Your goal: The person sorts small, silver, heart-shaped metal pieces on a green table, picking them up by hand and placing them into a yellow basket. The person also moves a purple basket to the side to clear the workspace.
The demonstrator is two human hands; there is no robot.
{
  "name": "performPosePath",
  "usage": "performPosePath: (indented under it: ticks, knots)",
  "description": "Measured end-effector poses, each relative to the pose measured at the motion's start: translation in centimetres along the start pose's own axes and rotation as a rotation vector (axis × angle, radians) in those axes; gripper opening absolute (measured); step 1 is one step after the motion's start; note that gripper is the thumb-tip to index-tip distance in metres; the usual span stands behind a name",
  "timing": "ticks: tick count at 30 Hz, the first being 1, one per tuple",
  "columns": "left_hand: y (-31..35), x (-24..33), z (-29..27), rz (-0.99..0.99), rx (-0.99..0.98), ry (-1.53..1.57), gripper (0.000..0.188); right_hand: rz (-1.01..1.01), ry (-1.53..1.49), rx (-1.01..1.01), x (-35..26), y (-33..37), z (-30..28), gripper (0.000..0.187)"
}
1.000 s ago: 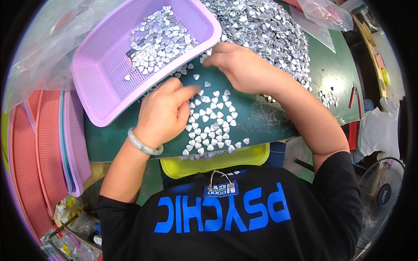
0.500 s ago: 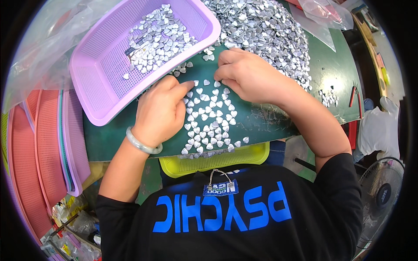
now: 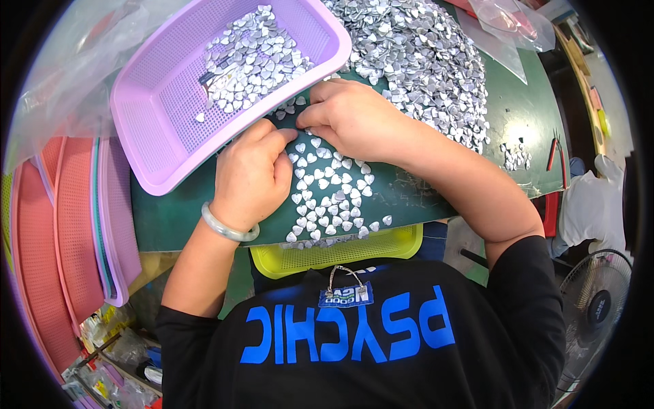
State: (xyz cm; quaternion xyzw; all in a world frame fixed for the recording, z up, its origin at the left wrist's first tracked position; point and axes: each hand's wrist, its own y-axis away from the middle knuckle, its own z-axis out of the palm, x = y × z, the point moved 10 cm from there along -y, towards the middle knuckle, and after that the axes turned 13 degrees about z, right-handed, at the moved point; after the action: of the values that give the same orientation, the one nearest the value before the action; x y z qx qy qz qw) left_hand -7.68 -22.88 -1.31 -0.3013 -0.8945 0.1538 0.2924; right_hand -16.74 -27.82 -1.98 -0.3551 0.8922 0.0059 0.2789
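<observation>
Many small silver heart-shaped pieces (image 3: 323, 183) lie spread over the green tabletop (image 3: 184, 221) just in front of me. My left hand (image 3: 253, 170) is at their left, beside the lavender basket (image 3: 158, 178), with its fingers curled together. My right hand (image 3: 357, 121) reaches across above the spread hearts, its fingertips closed in a pinch close to my left fingertips. Whatever lies in either set of fingers is too small or hidden to make out. More silver hearts (image 3: 262, 65) sit in the basket, and a big heap of them (image 3: 415, 54) rises beyond my right hand.
Below the table edge is a yellow-green basket (image 3: 388, 244) with some hearts in it. Stacked coloured baskets (image 3: 75, 238) stand at the left. Red-handled pliers (image 3: 558, 160) and a small heart cluster (image 3: 516, 157) lie at the right, near a black fan (image 3: 599, 307).
My right hand has moved left, toward my left fingertips, which stay almost in place. Hearts near the top of the spread are now covered by the right hand.
</observation>
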Motion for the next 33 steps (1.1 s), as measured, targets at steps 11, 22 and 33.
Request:
performPosePath:
  ticks: [11,22,33]
  knots:
    - [0.2,-0.6,0.0,-0.042,0.014,0.014,0.022,0.116,-0.077,-0.157,0.7,-0.5,0.3,0.006]
    - [0.0,0.0,0.0,0.004,0.048,0.052,0.025,0.040,-0.369,0.006,-3.5,-1.4,-10.4,0.008]
    - [-0.3,0.9,0.2,0.045,-0.015,0.064,0.028,0.122,-0.244,0.235,1.0,1.0,-9.6,0.012]
